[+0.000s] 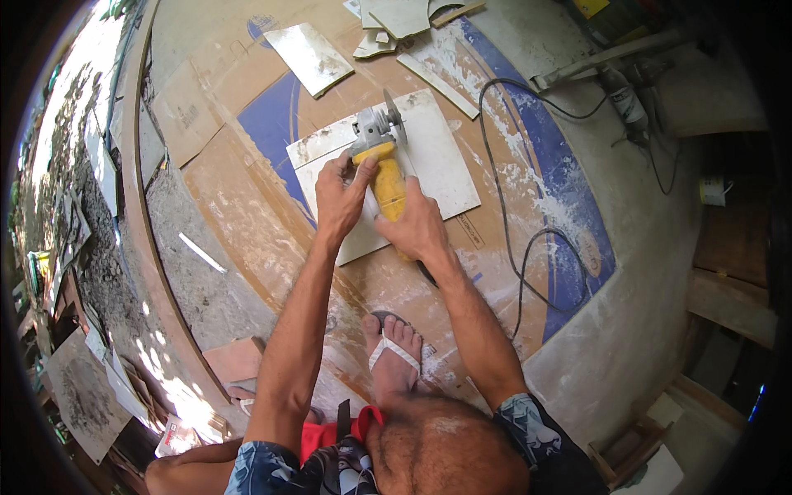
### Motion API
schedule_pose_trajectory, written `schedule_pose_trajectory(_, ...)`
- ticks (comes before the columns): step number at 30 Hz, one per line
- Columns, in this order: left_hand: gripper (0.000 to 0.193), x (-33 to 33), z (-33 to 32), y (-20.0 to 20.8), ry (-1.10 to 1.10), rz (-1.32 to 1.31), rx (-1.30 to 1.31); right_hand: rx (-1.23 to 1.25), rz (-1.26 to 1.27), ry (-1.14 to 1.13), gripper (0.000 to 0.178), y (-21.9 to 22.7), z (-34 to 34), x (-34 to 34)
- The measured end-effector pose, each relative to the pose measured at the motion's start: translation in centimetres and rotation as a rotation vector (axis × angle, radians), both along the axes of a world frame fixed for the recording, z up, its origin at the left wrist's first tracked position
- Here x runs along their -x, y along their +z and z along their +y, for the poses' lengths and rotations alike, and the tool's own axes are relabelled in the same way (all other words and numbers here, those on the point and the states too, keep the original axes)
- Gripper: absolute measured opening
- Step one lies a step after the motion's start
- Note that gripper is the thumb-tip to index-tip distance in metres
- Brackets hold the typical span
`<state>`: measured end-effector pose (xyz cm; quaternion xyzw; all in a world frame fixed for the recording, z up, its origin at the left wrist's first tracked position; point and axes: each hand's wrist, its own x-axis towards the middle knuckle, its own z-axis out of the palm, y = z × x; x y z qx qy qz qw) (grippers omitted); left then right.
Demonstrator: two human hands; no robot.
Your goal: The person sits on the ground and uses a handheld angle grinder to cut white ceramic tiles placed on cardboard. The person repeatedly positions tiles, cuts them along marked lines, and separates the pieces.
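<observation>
A yellow angle grinder (388,183) with a grey head and a thin cutting disc (394,118) is in both my hands over a white tile (441,169). My left hand (340,194) wraps the tool near its head, on the left side. My right hand (419,221) grips the rear of its body. The disc stands on edge, over the far part of the tile; whether it touches the surface I cannot tell. A straight line crosses the tile's left part. My sandalled foot (394,355) rests on the cardboard just nearer than the tile.
Flattened brown and blue cardboard (247,206) lies under the work, dusted white. Another tile (309,58) and several broken pieces (400,16) lie beyond. A black cord (487,157) loops along the right. A plastic bottle (627,103) stands far right; a long curved edge (153,247) runs left.
</observation>
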<state>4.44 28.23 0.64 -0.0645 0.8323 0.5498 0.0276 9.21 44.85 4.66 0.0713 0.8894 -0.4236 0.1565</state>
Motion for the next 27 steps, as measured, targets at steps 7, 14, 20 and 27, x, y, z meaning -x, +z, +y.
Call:
schedule_pose_trajectory(7, 0.057, 0.2, 0.4, -1.3, 0.026, 0.07, 0.054, -0.01, 0.014, -0.018, 0.062, -0.4, 0.1, 0.3)
schedule_pose_trajectory(14, 0.074, 0.5, 0.4, -1.8, 0.056, 0.044, -0.12, 0.029, -0.002, -0.004, 0.064, -0.5, 0.1, 0.8)
schedule_pose_trajectory(20, 0.072, 0.6, 0.5, -1.7, 0.068, 0.029, -0.083, 0.036, -0.023, -0.006, 0.064, -0.1, 0.1, 1.0)
schedule_pose_trajectory(27, 0.053, 0.7, 0.6, -1.3, 0.056, 0.053, -0.029, 0.044, -0.027, -0.002, 0.066, -0.3, 0.1, 1.1)
